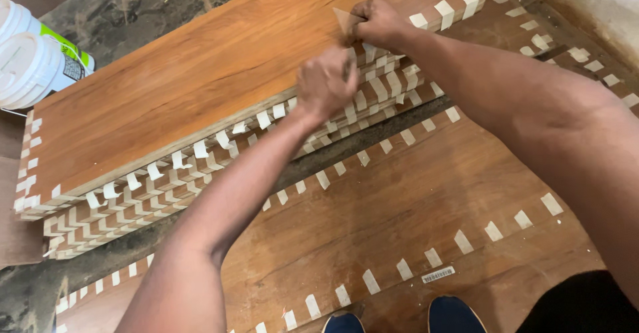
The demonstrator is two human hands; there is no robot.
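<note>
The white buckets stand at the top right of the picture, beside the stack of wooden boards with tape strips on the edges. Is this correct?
Not quite. In the head view the white buckets stand at the top left, beside the stack of wooden boards with tape strips on the edges.

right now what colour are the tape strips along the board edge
Pale cream tape strips on the reddish-brown top board, clearest in the head view.
</note>
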